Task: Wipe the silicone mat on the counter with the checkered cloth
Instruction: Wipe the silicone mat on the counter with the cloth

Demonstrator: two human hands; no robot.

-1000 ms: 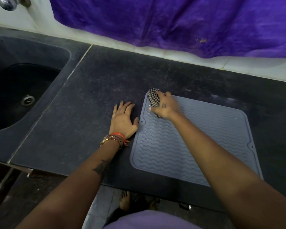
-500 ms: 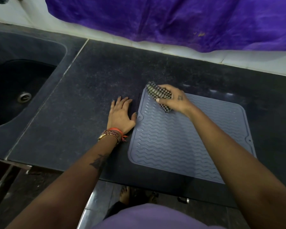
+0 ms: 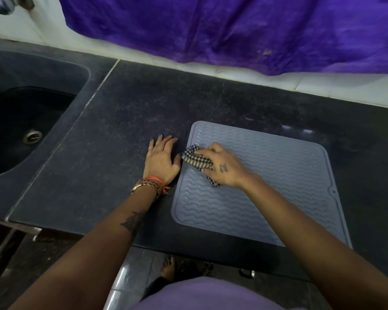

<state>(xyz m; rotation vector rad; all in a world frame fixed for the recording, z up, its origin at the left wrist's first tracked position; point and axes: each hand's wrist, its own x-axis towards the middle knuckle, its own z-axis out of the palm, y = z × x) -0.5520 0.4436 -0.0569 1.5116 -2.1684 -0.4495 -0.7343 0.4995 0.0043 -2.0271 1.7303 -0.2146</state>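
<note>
A grey-blue silicone mat (image 3: 267, 182) with wavy ridges lies flat on the dark stone counter (image 3: 126, 121). My right hand (image 3: 222, 166) grips a bunched black-and-white checkered cloth (image 3: 194, 158) and presses it onto the mat near its left edge. My left hand (image 3: 161, 159) lies flat, fingers straight, on the counter just left of the mat, its thumb at the mat's edge. Part of the cloth is hidden under my right palm.
A dark sink (image 3: 20, 126) with a metal drain (image 3: 33, 136) is set into the counter at the left. A purple sheet (image 3: 233, 30) hangs on the white wall behind. The counter's front edge runs just below the mat.
My right hand has dragged the cloth from the mat's far left corner toward me along the left edge. My left hand has stayed flat beside the mat.
</note>
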